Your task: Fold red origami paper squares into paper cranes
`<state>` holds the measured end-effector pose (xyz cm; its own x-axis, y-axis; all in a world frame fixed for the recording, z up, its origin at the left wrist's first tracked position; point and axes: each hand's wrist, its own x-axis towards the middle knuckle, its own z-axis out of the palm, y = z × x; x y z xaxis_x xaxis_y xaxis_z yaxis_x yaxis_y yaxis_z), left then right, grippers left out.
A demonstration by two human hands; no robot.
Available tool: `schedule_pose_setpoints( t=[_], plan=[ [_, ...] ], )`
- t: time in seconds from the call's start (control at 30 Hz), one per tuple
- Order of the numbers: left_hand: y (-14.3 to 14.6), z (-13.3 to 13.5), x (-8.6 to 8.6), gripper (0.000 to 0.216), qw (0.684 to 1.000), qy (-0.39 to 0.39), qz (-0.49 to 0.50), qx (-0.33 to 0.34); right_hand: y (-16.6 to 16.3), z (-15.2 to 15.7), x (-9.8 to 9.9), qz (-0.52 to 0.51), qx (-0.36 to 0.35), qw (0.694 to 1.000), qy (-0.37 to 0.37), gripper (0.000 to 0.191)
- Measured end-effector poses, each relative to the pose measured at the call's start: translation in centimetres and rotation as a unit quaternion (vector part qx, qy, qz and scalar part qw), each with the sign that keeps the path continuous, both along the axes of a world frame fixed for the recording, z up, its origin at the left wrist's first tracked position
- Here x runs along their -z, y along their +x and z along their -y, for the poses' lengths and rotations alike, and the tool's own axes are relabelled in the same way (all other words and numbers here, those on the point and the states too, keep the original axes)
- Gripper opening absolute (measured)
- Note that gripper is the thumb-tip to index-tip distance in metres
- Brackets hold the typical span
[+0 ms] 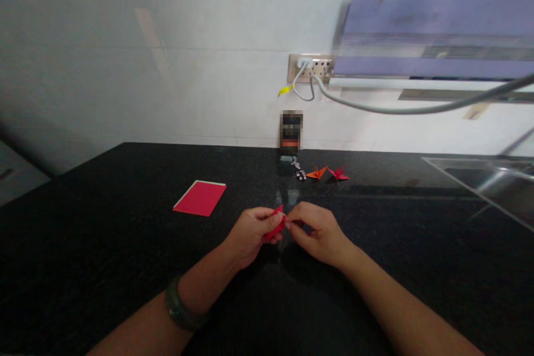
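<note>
A small piece of folded red paper (274, 226) is held above the dark countertop, at the middle of the head view. My left hand (253, 232) is closed around it, thumb on top and fingers beneath. At the paper's right edge, my right hand (315, 228) pinches with thumb and index finger. Its fingertips cover part of that edge, so the exact fold there is hidden. To the left lies a stack of square red paper sheets (201, 198) with a pale edge showing at the back. Beyond my right hand sit an orange paper crane (317, 173) and a red paper crane (339, 173).
A blurred-out phone-like object (291, 132) leans against the wall, with a beaded strand (298, 169) before it. A sink (492, 178) is set into the countertop (125, 267) at right. A grey cable (387, 108) runs from the wall socket (320, 68).
</note>
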<state>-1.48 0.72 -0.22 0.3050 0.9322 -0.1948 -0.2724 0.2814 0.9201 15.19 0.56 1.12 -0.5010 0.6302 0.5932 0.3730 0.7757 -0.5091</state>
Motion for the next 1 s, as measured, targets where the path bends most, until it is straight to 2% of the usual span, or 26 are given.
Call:
schedule_pose_setpoints(
  t=[0.37,0.7,0.8,0.87,0.93,1.0],
  plan=[
    [0.1,0.1,0.1,0.027,0.998,0.031,-0.038,-0.030,-0.2,0.0,0.4,0.016,0.013,1.000,0.005,0.011],
    [0.1,0.2,-0.1,0.028,0.996,0.072,-0.051,-0.029,-0.4,0.2,0.5,0.006,0.038,0.999,-0.036,0.010],
    [0.1,0.3,-0.3,0.025,0.997,0.064,-0.038,-0.031,-0.6,-0.3,0.9,-0.058,0.114,0.985,-0.112,0.010],
    [0.0,0.3,-0.3,0.024,0.998,0.052,-0.016,-0.015,-0.7,-0.7,1.1,-0.110,0.151,0.958,-0.220,0.015],
    [0.0,0.3,-0.3,0.026,0.998,0.055,-0.001,0.010,-0.8,-1.1,1.3,-0.145,0.135,0.919,-0.340,0.022],
    [0.1,0.4,-0.2,0.035,0.997,0.069,-0.003,0.026,-0.8,-1.2,1.4,-0.170,0.099,0.885,-0.421,0.027]
  ],
)
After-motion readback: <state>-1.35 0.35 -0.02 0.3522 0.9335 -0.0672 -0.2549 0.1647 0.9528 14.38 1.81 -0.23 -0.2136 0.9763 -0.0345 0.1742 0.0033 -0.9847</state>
